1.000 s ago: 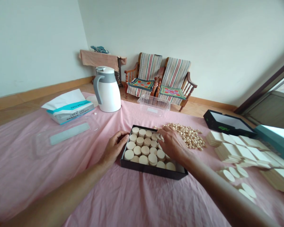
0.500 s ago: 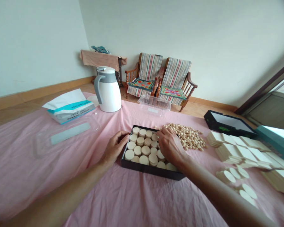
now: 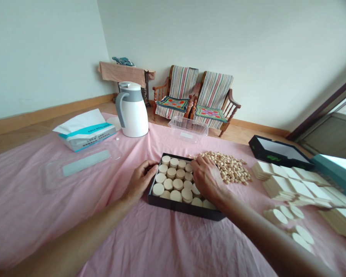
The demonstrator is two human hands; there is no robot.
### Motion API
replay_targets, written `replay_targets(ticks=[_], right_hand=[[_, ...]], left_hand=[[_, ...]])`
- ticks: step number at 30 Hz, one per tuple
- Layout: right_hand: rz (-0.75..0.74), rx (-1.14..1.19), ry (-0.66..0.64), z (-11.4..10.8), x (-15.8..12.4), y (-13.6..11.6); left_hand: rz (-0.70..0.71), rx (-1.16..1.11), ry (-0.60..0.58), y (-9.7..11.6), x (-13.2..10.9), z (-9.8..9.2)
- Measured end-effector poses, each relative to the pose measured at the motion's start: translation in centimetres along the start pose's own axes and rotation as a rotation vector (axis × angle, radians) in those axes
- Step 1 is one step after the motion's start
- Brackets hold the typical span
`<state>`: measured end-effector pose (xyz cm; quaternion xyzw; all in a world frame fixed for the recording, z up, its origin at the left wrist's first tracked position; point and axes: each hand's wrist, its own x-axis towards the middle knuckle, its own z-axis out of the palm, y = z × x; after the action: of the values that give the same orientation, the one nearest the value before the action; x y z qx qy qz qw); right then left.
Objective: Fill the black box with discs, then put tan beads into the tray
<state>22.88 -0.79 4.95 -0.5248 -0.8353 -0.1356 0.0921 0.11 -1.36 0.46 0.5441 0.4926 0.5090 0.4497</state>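
Blk box (image 3: pixel 183 209): was set on pink cloth (image 3: pixel 144 244), wood discs (image 3: pixel 176 196) stacked w/in. L hand (image 3: pixel 141 179): was curled at box's left side, grip unclear. R hand (image 3: pixel 208 177): was poised over right side, fingertips hidden, hold n/k. Risk: uneven stacks could've been toppled if nudged by R hand.

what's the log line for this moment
left hand: at black box; right hand: over wooden discs inside; small wooden pieces: piled beyond box
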Motion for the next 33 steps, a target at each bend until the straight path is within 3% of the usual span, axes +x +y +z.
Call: replay_targets(ticks=[14,18,22,33], right_hand=[[0.072,0.059,0.111,-0.5,-0.4,-0.4],[-0.009,0.117,0.119,-0.3,-0.3,-0.4],[-0.086,0.162,0.082,0.0,-0.3,-0.3],[-0.005,0.28,-0.042,-0.9,-0.8,0.1]], left_hand=[[0.009,-0.011,0.014,0.0,0.0,0.1],[0.006,-0.016,0.008,0.2,-0.1,0.1],[0.016,-0.016,0.009,0.2,0.0,0.1],[0.016,-0.015,-0.003,-0.2,0.1,0.0]])
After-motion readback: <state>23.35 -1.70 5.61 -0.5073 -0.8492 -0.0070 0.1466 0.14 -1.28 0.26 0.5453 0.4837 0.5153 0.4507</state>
